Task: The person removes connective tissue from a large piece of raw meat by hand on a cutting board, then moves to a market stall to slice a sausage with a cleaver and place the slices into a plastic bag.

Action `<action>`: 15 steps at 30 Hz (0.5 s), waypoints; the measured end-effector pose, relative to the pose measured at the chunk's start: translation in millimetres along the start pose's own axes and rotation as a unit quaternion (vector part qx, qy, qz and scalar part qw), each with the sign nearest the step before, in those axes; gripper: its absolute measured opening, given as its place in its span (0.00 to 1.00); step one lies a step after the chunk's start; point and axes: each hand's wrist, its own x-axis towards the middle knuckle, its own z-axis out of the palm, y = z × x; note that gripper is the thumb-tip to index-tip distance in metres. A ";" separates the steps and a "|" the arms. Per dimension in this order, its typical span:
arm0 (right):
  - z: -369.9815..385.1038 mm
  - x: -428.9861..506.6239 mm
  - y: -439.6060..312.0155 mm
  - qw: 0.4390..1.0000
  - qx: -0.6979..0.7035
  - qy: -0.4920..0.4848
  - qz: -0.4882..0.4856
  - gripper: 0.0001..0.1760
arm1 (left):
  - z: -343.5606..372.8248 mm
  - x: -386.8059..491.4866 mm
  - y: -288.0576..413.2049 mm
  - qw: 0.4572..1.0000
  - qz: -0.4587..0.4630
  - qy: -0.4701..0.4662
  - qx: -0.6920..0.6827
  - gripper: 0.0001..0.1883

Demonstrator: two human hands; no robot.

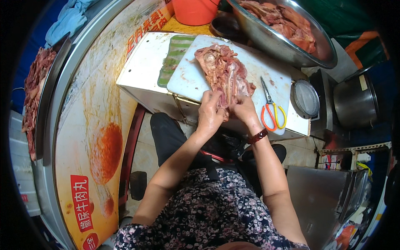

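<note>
A large piece of meat with bone lies lengthwise on a white cutting board. My left hand grips the left side of its near end, fingers bent into the flesh. On the right side of the same end, my right hand pinches the meat; a dark red bracelet circles that wrist. Scissors with one orange and one yellow handle rest on the board to the right of my right hand, blades pointing away. Small meat scraps are scattered on the board.
A metal basin of meat stands beyond the board, beside an orange-red bucket. At right are a lidded round container and a large metal pot. More meat lies on a metal tray at far left.
</note>
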 end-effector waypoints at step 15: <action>-13.4 -28.0 -29.0 0.982 0.168 -0.049 0.072 0.04 | -6.6 -2.6 5.3 0.998 0.003 -0.055 0.002 0.12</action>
